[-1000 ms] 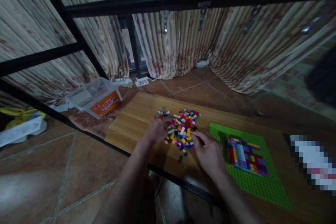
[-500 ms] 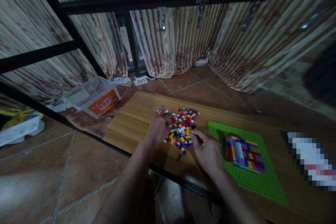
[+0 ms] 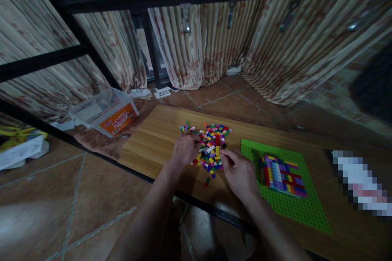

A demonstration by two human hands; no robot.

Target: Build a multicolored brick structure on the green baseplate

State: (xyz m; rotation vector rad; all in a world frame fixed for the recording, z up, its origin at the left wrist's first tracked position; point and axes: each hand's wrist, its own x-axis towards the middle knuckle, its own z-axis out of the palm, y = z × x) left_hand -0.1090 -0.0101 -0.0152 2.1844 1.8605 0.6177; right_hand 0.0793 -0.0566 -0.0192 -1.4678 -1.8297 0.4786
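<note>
A pile of small, many-coloured toy building bricks (image 3: 211, 142) lies on the wooden table. At its left edge is my left hand (image 3: 185, 147), fingers curled in at the bricks; whatever they hold is hidden. My right hand (image 3: 240, 171) is at the pile's right side, thumb and forefinger pinched together beside a yellow brick (image 3: 217, 151). What is in that pinch is too small to make out. Right of it, a green baseplate (image 3: 309, 216) carries a flat, multicoloured brick build (image 3: 283, 176). A red and green piece (image 3: 207, 182) lies apart, in front of the pile.
The wooden table (image 3: 147, 138) has a dark front edge. On the tiled floor beyond its left end stands a clear plastic box (image 3: 104, 110) with an orange label. A blurred-out item (image 3: 361, 183) lies at the right. Black metal bars (image 3: 153, 2) and curtains rise behind.
The view has shifted slightly. Both hands stay at the pile, their fingers nearly where they were. The build on the baseplate looks the same.
</note>
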